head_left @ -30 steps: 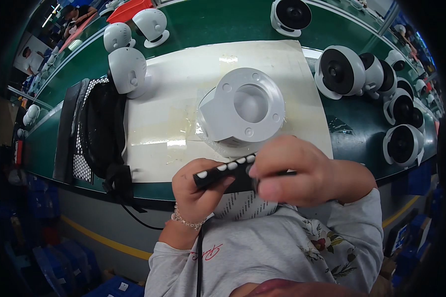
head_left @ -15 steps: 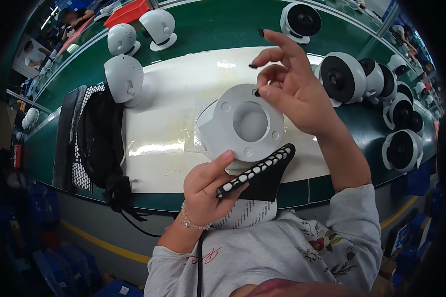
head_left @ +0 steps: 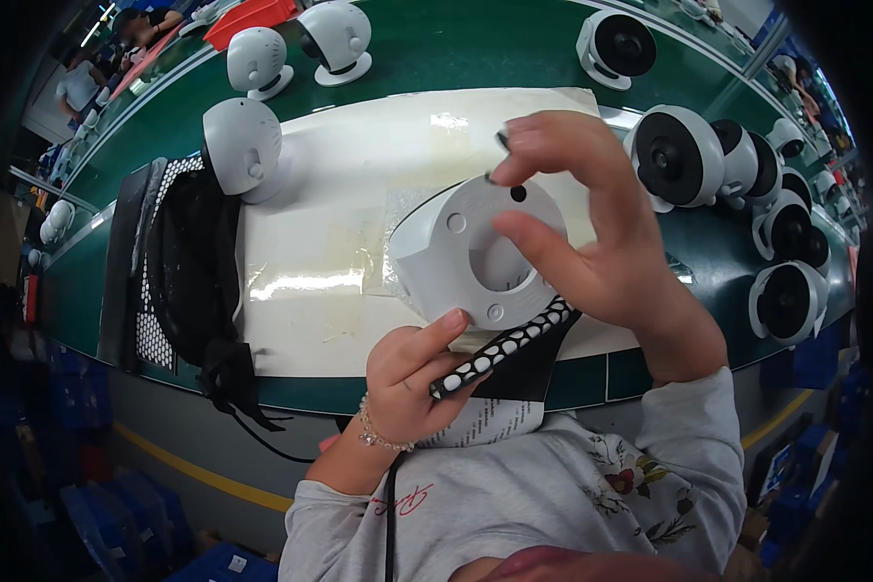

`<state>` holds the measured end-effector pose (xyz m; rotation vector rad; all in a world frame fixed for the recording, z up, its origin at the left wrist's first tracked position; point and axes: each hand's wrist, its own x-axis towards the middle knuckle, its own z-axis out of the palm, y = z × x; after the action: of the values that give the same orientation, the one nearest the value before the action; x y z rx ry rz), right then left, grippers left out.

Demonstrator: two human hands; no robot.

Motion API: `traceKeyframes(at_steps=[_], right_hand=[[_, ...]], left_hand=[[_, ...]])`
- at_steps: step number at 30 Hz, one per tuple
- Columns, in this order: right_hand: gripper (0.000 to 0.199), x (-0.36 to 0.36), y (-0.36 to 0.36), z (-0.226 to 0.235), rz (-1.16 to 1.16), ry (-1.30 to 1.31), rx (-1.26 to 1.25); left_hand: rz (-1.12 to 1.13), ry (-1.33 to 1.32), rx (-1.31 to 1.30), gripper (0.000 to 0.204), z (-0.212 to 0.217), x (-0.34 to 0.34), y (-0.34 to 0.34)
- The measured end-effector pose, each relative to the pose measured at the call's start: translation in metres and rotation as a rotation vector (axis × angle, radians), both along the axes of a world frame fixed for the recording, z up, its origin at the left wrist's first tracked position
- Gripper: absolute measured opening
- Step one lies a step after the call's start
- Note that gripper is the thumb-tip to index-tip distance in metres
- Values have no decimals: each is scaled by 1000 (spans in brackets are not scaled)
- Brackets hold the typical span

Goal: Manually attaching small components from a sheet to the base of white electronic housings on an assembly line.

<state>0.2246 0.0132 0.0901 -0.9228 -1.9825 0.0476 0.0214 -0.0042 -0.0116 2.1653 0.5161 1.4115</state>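
Note:
A white fan-like device lies with its round base (head_left: 435, 264) turned up at the middle of the mat. The base has a wide centre opening and several round recesses along its ring. One recess holds a black round pad (head_left: 518, 194). My left hand (head_left: 403, 383) is closed on a bent black sheet (head_left: 502, 350) with rows of white round spots, its index fingertip touching the base's near edge. Over the base's right side hovers my right hand (head_left: 597, 218), thumb and fingers apart. Small black pads cling to two of its fingertips.
Several white devices with black round fronts (head_left: 671, 157) crowd the right side. Others stand at the back, and one (head_left: 242, 147) is at the mat's left. Beside the white mat (head_left: 310, 281) lie a black bag (head_left: 196, 272) and a red bin (head_left: 252, 21) stands far left.
My right hand has come down and nearer, its thumb leaving the black pad, which now sits in the far recess. The base has tilted slightly under my left hand.

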Motion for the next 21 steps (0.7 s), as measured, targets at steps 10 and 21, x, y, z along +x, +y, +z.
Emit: traceKeyframes(at_steps=[10, 21], right_hand=[[37, -14, -1, 0, -10, -129, -214], [8, -9, -41, -16, -37, -52, -306]], left_hand=[[-11, 0, -31, 23, 1, -1, 0], [-24, 2, -51, 22, 3, 0, 1]])
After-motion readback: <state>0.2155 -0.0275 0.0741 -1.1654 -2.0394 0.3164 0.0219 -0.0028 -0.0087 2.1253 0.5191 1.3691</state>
